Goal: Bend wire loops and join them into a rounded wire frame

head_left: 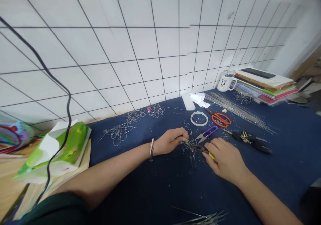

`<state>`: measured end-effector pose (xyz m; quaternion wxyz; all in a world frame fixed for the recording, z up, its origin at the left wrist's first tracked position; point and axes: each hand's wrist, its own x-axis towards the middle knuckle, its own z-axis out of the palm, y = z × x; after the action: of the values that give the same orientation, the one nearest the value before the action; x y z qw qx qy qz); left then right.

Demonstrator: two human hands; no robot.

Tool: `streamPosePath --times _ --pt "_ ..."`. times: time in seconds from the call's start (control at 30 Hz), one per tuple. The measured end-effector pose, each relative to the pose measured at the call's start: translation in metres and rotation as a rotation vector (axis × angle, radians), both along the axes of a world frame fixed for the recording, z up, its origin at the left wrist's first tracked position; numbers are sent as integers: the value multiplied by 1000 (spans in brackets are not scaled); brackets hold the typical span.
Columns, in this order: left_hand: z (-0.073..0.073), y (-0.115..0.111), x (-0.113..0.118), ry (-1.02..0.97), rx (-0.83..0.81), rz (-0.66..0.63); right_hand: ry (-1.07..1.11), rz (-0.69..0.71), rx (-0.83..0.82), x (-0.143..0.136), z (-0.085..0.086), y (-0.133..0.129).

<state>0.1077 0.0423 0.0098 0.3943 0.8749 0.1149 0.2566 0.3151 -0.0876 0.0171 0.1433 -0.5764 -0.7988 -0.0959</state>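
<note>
My left hand (173, 140), with a silver bangle at the wrist, pinches a small tangle of thin wire (189, 148) over the dark blue cloth. My right hand (223, 156) is wrapped round pliers (200, 147) with yellow handles, and their dark jaws reach into the wire from the right. Purple-handled snips (207, 134) lie just behind the pliers. Beyond them are a round clear dish (199, 119) with tiny beads and orange-handled scissors (220, 119). Whether the jaws are closed on a wire is too small to tell.
Wire tangles (135, 116) lie near the tiled wall. Long straight wires (238, 111), a black tool (250, 140), a white mug (225, 81) and stacked books (265, 82) are at right. A green tissue pack (72, 144) and a hanging black cable (68, 107) are at left.
</note>
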Motion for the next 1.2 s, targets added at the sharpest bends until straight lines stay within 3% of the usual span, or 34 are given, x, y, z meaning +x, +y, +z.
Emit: streamPosePath --times 0.17,0.63,1.2 --pt "-3 -1 -1 -45 57 -10 8 5 -44 -2 1 -1" --pt "-1 -7 2 21 96 159 -112 -59 -31 -5 -1 1" --pt "-3 -7 3 35 113 171 -99 -59 -9 -2 -3 2"
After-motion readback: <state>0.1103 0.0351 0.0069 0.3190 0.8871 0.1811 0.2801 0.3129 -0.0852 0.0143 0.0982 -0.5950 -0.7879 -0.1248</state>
